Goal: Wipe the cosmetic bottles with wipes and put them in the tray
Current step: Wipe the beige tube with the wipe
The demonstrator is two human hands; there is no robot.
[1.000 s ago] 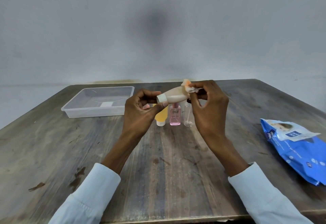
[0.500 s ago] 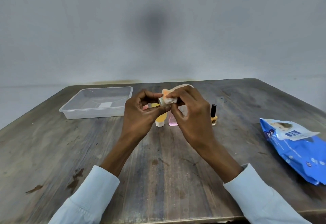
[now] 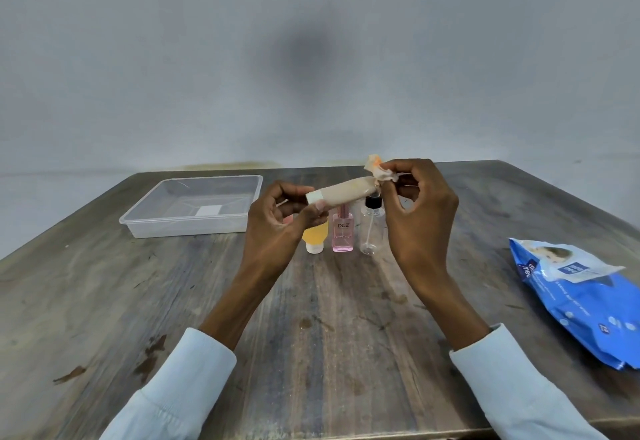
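My left hand (image 3: 277, 228) pinches the capped end of the beige tube (image 3: 346, 191), held level above the table, while my right hand (image 3: 420, 211) grips the wipe (image 3: 382, 172) at its far end. The tray (image 3: 166, 228) holds nothing; the yellow tube (image 3: 315, 237), pink bottle (image 3: 343, 231) and clear spray bottle (image 3: 371, 228) wait unwiped, I judge.

Worn wooden counter (image 3: 138, 301) (dark stains near the left front edge); bare grey wall (image 3: 173, 58) behind it.
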